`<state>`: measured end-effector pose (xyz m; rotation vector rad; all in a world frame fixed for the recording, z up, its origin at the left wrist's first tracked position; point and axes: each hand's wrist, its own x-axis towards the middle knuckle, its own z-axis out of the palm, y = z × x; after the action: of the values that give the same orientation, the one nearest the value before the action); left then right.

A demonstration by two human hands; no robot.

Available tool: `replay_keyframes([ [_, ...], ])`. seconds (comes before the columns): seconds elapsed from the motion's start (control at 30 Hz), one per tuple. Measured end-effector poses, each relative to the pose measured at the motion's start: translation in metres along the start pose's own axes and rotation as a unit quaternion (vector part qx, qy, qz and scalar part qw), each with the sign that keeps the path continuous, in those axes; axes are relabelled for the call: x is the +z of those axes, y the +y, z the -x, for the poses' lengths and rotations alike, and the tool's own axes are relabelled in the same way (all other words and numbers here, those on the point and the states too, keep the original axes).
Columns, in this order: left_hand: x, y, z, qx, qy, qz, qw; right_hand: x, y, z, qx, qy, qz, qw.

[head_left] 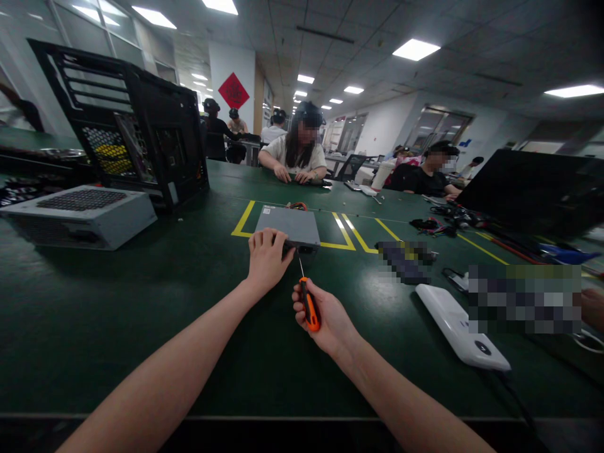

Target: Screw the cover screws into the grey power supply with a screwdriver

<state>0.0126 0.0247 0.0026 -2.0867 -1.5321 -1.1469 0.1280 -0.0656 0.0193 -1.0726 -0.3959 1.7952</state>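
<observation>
A grey computer power supply (290, 223) lies on the green table within yellow tape marks. My left hand (267, 257) grips its near left corner, fingers curled over the top edge and thumb along the near side. In my right hand (325, 314) is a screwdriver (310, 308) with an orange and black handle, my fingers closed around it. The thin shaft points away from me, its tip at the near face of the power supply. Whether the tip sits in a screw is too small to tell.
At left stand an open black computer case (163, 132) and a second power supply (89, 217). A white power bank-like device (460, 327), cables (438, 223) and a dark monitor-like panel (533, 195) are at right. A person (299, 145) works across the table (189, 352).
</observation>
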Motion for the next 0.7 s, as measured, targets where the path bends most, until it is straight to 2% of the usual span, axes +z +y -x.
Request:
replay_keyframes([
  [0.1,-0.0003,0.0004,0.0,0.0,-0.002,0.003,1.0,-0.0004,-0.0006,0.0004,0.004,-0.008,-0.007,1.0],
  [0.3,0.0002,0.0009,0.0001,0.0,-0.002,-0.004,1.0,-0.0002,0.001,-0.001,-0.028,0.028,-0.018,0.999],
  [0.53,0.0002,0.0009,0.0002,0.0,0.003,-0.004,1.0,0.0033,0.0005,-0.0002,0.01,-0.003,-0.006,1.0],
  [0.7,-0.0004,0.0013,0.0,-0.002,0.0,0.005,1.0,0.0032,0.0016,0.0011,-0.019,-0.003,-0.029,0.999],
])
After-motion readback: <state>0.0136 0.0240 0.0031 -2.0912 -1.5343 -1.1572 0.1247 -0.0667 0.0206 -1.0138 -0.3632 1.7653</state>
